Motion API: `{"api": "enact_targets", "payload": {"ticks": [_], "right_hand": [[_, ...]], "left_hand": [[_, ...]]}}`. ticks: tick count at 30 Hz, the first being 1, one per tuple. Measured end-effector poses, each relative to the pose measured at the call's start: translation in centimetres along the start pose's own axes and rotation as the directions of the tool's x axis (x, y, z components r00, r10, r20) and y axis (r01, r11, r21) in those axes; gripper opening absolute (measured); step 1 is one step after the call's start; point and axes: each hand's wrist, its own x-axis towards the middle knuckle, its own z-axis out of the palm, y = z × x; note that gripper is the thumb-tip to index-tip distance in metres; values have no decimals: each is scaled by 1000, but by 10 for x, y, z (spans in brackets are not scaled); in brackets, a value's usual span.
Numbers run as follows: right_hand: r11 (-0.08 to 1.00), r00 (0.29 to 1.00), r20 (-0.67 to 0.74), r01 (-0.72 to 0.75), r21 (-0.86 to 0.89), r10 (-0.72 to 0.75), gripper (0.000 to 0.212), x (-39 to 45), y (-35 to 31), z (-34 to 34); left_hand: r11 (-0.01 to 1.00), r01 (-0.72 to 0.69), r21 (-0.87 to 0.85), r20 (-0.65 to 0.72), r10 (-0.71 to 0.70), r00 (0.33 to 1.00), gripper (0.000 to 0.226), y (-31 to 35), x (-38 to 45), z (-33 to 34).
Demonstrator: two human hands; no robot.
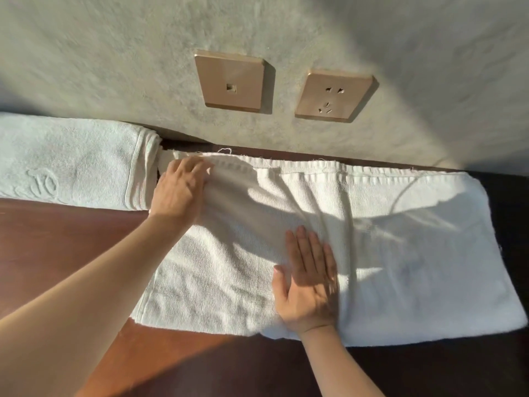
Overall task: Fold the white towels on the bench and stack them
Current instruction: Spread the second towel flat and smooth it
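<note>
Now, from the head camera, you have one white towel (400,253) spread flat on the brown bench (71,247), its long far edge running along the wall (114,53) beyond your fingertips. Your right hand (309,279) lies flat on the cloth, fingers straight and together, palm down, and it holds nothing; it only presses the towel near its middle. Your left hand (179,190) is at the far left corner of the towel, with the fingers bent over the hem. It seems to pinch the edge there, but the fingertips are partly covered by cloth, so I cannot say how firm the grip is.

Just beyond your left hand lies a folded towel (71,164), with an embossed mark on top. It almost touches the corner you hold. Above both hands, on the wall, you see two bronze socket plates (232,81).

I judge the step in hand is to smooth the towel and start its next fold. To do this well, keep the right palm as an anchor so the cloth does not slide. Stroke the wrinkles between your hands outward before you lift. Then bring the left corner across toward the side past your right hand, and match hem to hem. Check that the edges are even, since a crooked fold makes a leaning stack.
</note>
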Motion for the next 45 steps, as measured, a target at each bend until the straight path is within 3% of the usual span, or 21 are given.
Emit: {"api": "enact_targets", "payload": {"ticks": [4, 7, 9, 11, 14, 16, 21, 24, 26, 29, 35, 40, 45], "right_hand": [[979, 997, 36, -67, 191, 61, 58, 9, -1, -19], [895, 976, 134, -213, 392, 174, 55, 38, 3, -40], [863, 977, 122, -210, 460, 173, 44, 72, 16, -47], [937, 989, 29, -147, 315, 146, 38, 111, 33, -50], [994, 989, 119, -76, -75, 84, 39, 157, 51, -50], [985, 989, 143, -15, -171, 40, 32, 170, 61, -50], [991, 975, 211, 95, -99, -73, 22, 186, 79, -59], [993, 964, 239, 112, 32, -116, 11, 195, 88, -69], [983, 960, 246, 99, 157, -136, 2, 202, 96, -74], [949, 961, 256, 19, 314, -104, 12, 213, 100, -73], [990, 972, 210, 83, 117, -106, 10, 208, 96, -59], [989, 980, 138, 135, 57, -142, 10, 204, 96, -49], [986, 973, 190, 148, -78, -131, 15, 206, 93, -40]], "left_hand": [[993, 120, -2, 44, -120, 992, 38, -4, 18, -10], [996, 87, 36, 21, -88, 996, 28, -11, 24, -15], [998, 45, 50, -35, -43, 998, 22, -15, 24, -19], [999, 11, 41, -101, -7, 995, 19, -15, 24, -23], [998, 1, 70, -122, 8, 992, 16, -14, 24, -27], [994, 23, 103, -91, -13, 996, 18, -13, 25, -28], [990, 81, 113, -99, -70, 993, 23, -11, 27, -27], [991, 85, 108, -105, -74, 992, 13, -11, 30, -26], [992, 73, 102, -91, -64, 994, 6, -11, 31, -25], [992, 83, 92, -100, -74, 992, 11, -10, 33, -25], [986, 121, 117, -113, -108, 988, 7, -8, 39, -26], [970, 143, 198, -142, -116, 983, 3, -10, 46, -26], [954, 187, 235, -83, -172, 982, 16, -3, 52, -19]]}}
